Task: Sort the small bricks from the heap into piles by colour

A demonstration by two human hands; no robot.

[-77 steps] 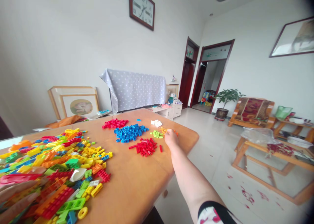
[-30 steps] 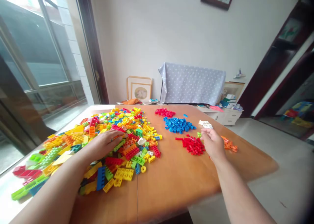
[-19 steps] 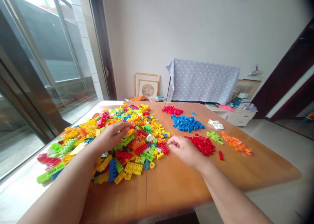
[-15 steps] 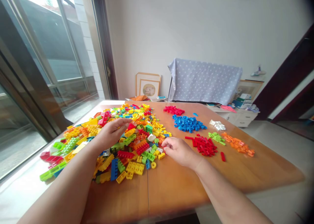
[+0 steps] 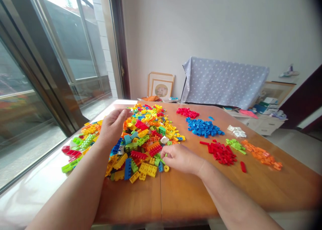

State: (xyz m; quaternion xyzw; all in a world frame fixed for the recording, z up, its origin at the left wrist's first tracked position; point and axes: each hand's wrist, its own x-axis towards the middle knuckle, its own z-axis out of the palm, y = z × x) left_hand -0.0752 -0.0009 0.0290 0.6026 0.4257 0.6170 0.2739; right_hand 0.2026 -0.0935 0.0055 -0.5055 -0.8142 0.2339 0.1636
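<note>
A mixed heap of toy building bricks (image 5: 148,169) in yellow, red, green, blue and orange covers the left half of the wooden table. Over its left part hovers my left hand (image 5: 113,124), fingers loosely stretched and thumb raised, with no brick visible in it. At the heap's right edge is my right hand (image 5: 179,157), its fingers curled together low among light green and yellow bricks. Whatever sits between those fingertips is hidden. Just below them lie a blue brick (image 5: 161,167) and a small round yellow piece (image 5: 166,168).
Single-colour piles stand on the right: pinkish-red (image 5: 187,112), blue (image 5: 205,127), red (image 5: 222,152), white (image 5: 236,131), light green (image 5: 235,145) and orange (image 5: 261,154). One red brick (image 5: 243,167) lies apart. A glass window (image 5: 75,38) borders the left side.
My left hand has drawn back from the heap's middle toward its left part. My right hand has shifted slightly left onto the heap's edge. The camera view has turned left.
</note>
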